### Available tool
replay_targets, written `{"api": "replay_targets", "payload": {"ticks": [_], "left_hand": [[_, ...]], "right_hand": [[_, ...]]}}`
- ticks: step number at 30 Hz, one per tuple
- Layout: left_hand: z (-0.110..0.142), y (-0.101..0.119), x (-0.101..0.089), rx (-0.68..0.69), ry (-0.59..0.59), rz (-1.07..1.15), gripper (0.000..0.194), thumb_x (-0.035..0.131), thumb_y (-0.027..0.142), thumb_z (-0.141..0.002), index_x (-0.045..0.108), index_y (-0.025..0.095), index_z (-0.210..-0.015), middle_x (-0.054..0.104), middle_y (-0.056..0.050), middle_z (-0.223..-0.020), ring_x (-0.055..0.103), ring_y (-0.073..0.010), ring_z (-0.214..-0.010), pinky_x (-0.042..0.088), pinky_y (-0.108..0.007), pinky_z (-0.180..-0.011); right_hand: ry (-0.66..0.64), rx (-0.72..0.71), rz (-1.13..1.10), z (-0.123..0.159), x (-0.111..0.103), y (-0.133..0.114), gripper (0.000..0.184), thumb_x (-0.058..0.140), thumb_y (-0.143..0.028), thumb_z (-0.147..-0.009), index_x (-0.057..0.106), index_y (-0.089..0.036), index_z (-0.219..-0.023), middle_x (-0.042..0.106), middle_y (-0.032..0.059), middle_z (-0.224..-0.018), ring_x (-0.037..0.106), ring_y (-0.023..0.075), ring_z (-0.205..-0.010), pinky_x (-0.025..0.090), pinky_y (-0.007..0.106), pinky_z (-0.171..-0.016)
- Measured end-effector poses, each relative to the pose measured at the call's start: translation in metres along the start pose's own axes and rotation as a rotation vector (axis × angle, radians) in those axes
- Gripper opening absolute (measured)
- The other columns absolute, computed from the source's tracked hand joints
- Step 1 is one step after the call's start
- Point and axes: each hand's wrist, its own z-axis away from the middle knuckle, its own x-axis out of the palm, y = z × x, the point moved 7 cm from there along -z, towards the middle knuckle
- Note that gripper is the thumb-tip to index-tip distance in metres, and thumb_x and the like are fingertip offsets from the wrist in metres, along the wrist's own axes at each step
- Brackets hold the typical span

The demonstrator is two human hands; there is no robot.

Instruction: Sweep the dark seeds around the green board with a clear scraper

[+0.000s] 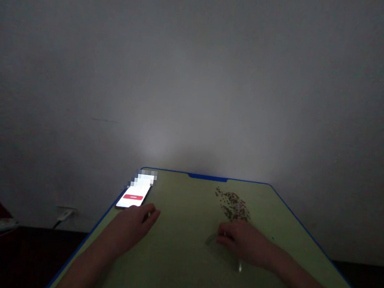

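In the dim room a lit phone [135, 189] is lying by the pale table's [170, 271] left edge; the person's left hand [134, 223] is hovering or resting just nearer, fingers curling. The right hand [243, 240] is bending its fingers over something clear [213, 244], hard to make out; small dark bits [235, 205] are lying scattered just beyond it.

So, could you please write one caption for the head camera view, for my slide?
Over a blue-edged table, the left hand beside a lit phone, the right hand near small dark pieces.
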Motion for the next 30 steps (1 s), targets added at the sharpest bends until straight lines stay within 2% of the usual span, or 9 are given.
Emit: {"api": "replay_targets", "payload": {"ticks": [8, 11, 14, 17, 22, 25, 30], "left_hand": [[0.0, 0.0, 0.002, 0.0, -0.015, -0.015, 0.039, 0.026, 0.043, -0.088, 0.053, 0.019, -0.075, 0.061, -0.004, -0.072, 0.056, -0.0164, -0.068, 0.034, -0.024, -0.06], [-0.001, -0.003, 0.003, -0.017, -0.008, -0.003, 0.04, 0.026, 0.045, -0.087, 0.054, 0.019, -0.074, 0.06, -0.003, -0.071, 0.056, -0.0165, -0.067, 0.034, -0.024, -0.059], [-0.001, -0.004, 0.004, -0.024, -0.018, 0.017, 0.041, 0.025, 0.045, -0.088, 0.055, 0.019, -0.075, 0.061, -0.004, -0.071, 0.056, -0.0168, -0.067, 0.035, -0.025, -0.059], [-0.001, -0.004, 0.005, -0.021, -0.032, 0.013, 0.042, 0.025, 0.045, -0.088, 0.055, 0.019, -0.076, 0.061, -0.004, -0.072, 0.057, -0.0176, -0.069, 0.036, -0.026, -0.061], [-0.002, -0.007, 0.006, -0.034, -0.046, 0.013, 0.042, 0.024, 0.045, -0.087, 0.056, 0.019, -0.079, 0.063, -0.004, -0.075, 0.058, -0.0181, -0.071, 0.036, -0.026, -0.062], [-0.001, -0.007, 0.005, -0.028, -0.044, 0.025, 0.041, 0.026, 0.045, -0.087, 0.055, 0.019, -0.078, 0.063, -0.004, -0.077, 0.058, -0.0178, -0.072, 0.036, -0.026, -0.062], [0.0, -0.007, 0.002, -0.015, -0.024, 0.024, 0.041, 0.025, 0.045, -0.088, 0.054, 0.019, -0.075, 0.062, -0.004, -0.073, 0.057, -0.0173, -0.069, 0.034, -0.026, -0.06]], "right_hand": [[0.075, 0.114, 0.088, -0.026, -0.031, 0.066, 0.019, 0.052, -0.029, -0.083, 0.064, -0.019, -0.072, 0.064, 0.0048, -0.068, 0.056, 0.0164, -0.062, 0.029, 0.024, -0.053], [0.101, 0.156, 0.077, -0.034, -0.038, 0.074, 0.021, 0.052, -0.03, -0.083, 0.063, -0.018, -0.07, 0.063, 0.0043, -0.066, 0.055, 0.0157, -0.059, 0.029, 0.025, -0.052], [0.133, 0.21, 0.037, -0.053, -0.039, 0.074, 0.024, 0.049, -0.032, -0.086, 0.063, -0.018, -0.072, 0.064, 0.0039, -0.069, 0.057, 0.0158, -0.064, 0.035, 0.025, -0.056], [0.162, 0.309, -0.007, -0.084, -0.035, 0.076, 0.023, 0.047, -0.031, -0.089, 0.063, -0.016, -0.083, 0.065, 0.0043, -0.078, 0.06, 0.0164, -0.074, 0.042, 0.027, -0.066], [0.17, 0.497, -0.069, -0.125, -0.026, 0.094, 0.029, 0.052, -0.032, -0.088, 0.054, -0.017, -0.113, 0.056, 0.0074, -0.113, 0.058, 0.0188, -0.093, 0.049, 0.039, -0.078], [0.174, 0.585, -0.081, -0.126, -0.022, 0.109, 0.03, 0.053, -0.031, -0.088, 0.053, -0.017, -0.114, 0.055, 0.0081, -0.115, 0.057, 0.0196, -0.095, 0.049, 0.039, -0.079], [0.145, 0.667, -0.093, -0.099, -0.017, 0.132, 0.03, 0.053, -0.031, -0.087, 0.054, -0.017, -0.114, 0.055, 0.0083, -0.115, 0.057, 0.0197, -0.095, 0.049, 0.039, -0.079]]}}
